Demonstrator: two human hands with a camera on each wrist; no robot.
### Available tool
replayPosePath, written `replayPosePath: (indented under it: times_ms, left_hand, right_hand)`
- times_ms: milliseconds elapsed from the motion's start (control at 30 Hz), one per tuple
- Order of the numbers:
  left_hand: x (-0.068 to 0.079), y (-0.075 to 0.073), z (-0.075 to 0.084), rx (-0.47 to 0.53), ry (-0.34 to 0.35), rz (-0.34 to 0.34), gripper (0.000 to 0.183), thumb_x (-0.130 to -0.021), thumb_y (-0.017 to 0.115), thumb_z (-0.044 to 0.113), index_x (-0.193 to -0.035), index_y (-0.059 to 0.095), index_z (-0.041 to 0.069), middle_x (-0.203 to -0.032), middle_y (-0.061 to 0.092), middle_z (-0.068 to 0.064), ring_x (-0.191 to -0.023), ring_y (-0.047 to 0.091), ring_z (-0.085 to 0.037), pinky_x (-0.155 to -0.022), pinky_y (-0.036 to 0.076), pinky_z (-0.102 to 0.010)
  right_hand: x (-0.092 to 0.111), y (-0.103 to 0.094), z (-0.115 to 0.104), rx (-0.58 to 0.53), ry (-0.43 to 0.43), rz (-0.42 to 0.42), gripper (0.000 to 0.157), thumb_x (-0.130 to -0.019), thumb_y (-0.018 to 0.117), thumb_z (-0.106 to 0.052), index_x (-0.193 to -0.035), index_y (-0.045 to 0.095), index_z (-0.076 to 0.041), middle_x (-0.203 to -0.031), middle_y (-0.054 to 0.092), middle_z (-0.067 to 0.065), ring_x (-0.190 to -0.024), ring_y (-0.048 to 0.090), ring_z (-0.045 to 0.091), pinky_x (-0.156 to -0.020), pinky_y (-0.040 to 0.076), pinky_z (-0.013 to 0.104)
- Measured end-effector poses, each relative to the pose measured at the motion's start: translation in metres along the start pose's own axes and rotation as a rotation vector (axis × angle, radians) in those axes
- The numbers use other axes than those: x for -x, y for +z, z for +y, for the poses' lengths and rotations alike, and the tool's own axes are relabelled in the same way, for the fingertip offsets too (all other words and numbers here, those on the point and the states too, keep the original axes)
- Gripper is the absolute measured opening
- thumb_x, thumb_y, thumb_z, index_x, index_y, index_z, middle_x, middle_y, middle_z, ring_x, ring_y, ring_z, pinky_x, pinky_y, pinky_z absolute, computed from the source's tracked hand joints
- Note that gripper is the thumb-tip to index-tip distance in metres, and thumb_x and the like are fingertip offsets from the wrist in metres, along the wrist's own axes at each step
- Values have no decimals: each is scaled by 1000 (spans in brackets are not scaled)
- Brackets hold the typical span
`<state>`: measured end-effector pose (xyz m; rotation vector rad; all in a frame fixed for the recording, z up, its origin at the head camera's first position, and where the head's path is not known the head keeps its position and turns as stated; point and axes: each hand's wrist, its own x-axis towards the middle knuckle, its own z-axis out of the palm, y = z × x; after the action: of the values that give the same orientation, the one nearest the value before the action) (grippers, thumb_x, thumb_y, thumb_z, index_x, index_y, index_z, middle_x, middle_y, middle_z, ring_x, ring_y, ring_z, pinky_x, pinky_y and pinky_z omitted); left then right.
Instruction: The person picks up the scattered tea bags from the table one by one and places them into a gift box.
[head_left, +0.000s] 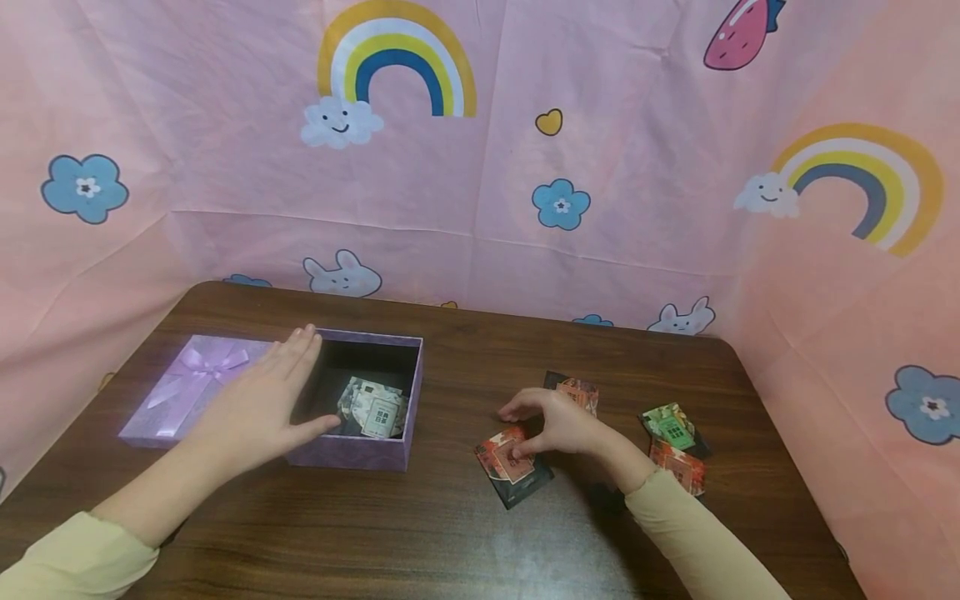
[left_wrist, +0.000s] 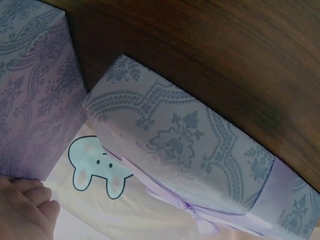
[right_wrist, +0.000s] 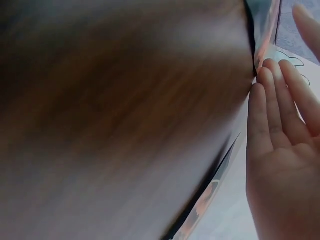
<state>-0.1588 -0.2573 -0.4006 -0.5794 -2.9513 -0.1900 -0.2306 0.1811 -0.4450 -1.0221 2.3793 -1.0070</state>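
My left hand (head_left: 273, 383) lies with straight fingers along the left rim of a purple patterned gift box (head_left: 348, 454), its thumb over the front rim. Inside the box are pale green-grey sachets (head_left: 372, 408). In the left wrist view the left fingertips (left_wrist: 37, 192) are at the box's wall (left_wrist: 40, 100). My right hand (head_left: 558, 425) arches over a flat red-and-black sachet (head_left: 513, 467) on the table, thumb and fingers apart. The thumb overlaps the sachet in the head view. Loosely bent fingers (right_wrist: 277, 105) show in the right wrist view, with a sachet edge near their tips.
The box's lid (head_left: 198, 387), with a lilac ribbon bow, lies left of the box. Behind my right hand is another red-and-black sachet (head_left: 581, 393). Further right lie a green sachet (head_left: 672, 427) and a red one (head_left: 678, 468). Printed cloth (head_left: 637, 250) surrounds the wooden table (head_left: 360, 533).
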Motion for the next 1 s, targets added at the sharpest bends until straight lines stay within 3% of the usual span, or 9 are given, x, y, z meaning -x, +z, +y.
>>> replayPosePath:
  times_ms: [200,500,833,1000]
  left_hand:
    - [0,1,-1,-5,-1,7,114,-93,68,67,-165,22,-9,-173,20,-31,-160,26,-48,-130,29,-63]
    - [0,1,0,-5,2,2,114,-93,68,67,-165,22,-9,-174,19,-30,-160,26,-48,-131,28,-62]
    - [-1,0,0,-4,7,7,114,-93,69,66,-165,22,-9,-173,21,-31,-160,26,-49,-131,27,-62]
    - [-1,0,-1,-8,10,12,114,-93,69,66,-165,23,-9,-173,20,-31,-160,26,-49,-130,29,-63]
  right_hand:
    - [5,0,-1,41,-42,-41,54,-83,92,-15,-131,70,-7,-130,71,8,-121,69,26,-105,59,38]
    - [9,4,-2,158,-60,-59,70,-78,97,-29,-138,68,-11,-131,63,4,-121,61,21,-105,57,41]
    - [6,7,-8,276,-85,-43,59,-77,98,-32,-127,73,-13,-124,65,1,-118,59,19,-102,58,39]
    - [5,9,-10,266,-62,-43,51,-77,98,-29,-119,72,-13,-121,66,0,-116,58,17,-101,58,37]
